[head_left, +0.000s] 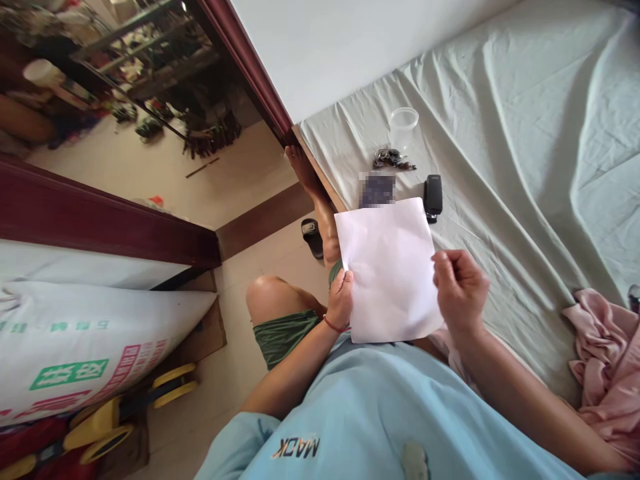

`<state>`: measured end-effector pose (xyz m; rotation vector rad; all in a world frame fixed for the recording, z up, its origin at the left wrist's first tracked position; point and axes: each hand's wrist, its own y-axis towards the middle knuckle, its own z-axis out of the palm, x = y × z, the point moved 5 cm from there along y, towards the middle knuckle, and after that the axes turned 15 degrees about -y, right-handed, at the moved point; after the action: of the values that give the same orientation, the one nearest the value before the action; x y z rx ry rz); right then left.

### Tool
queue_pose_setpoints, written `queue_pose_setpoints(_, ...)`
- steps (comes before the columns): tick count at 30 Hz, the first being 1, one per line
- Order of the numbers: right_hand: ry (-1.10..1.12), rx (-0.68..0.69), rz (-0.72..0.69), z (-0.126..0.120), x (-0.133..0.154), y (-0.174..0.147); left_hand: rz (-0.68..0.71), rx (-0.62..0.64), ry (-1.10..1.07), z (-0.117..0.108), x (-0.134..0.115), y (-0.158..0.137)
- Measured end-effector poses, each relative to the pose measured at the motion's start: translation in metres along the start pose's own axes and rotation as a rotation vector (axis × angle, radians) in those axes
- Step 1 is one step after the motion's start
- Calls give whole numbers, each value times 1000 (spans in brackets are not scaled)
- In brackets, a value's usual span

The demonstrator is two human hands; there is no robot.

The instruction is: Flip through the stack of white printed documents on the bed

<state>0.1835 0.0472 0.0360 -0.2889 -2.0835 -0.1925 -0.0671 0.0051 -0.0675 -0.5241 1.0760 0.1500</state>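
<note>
Head view: the left hand (341, 300) and the right hand (462, 288) pinch the paper (390, 277) at opposite edges; a light, even grip should avoid creasing it.

My blue shirt (380, 413) bears a short printed word (296, 448); I make out M, A and K, with the letter between A and K unclear. Left of the shirt, a white sack (155, 313) carries Chinese-looking print: a row of green characters (60, 327), a green block with two white characters (69, 375), and red lettering (125, 367) beside it, all too skewed for me to read. Beyond the shirt, the black stapler (433, 195) shows a tiny mark, illegible to me.
</note>
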Motion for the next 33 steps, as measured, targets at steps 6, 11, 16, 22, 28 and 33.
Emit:
queue_pose_setpoints(6, -264, -218, -88, -13, -17, 69, 83, 44, 25, 1, -2, 3)
queue_pose_setpoints(11, -328, -37, -200, 0, -8, 60, 139, 37, 82, 1, -6, 4)
queue_pose_setpoints(16, -486, 101, -254, 13, -4, 40, 118, 18, 93, -3, -9, 2)
queue_pose_setpoints(22, -755, 256, -192, 24, -12, 30, 121, -34, 155, -8, -14, -2)
queue_pose_setpoints(28, -801, 278, -126, 22, -12, 29, 151, -26, 321, -14, -14, -3)
queue_pose_setpoints(33, -773, 241, -137, 22, -15, 29, 151, -22, 308, -12, -15, -4)
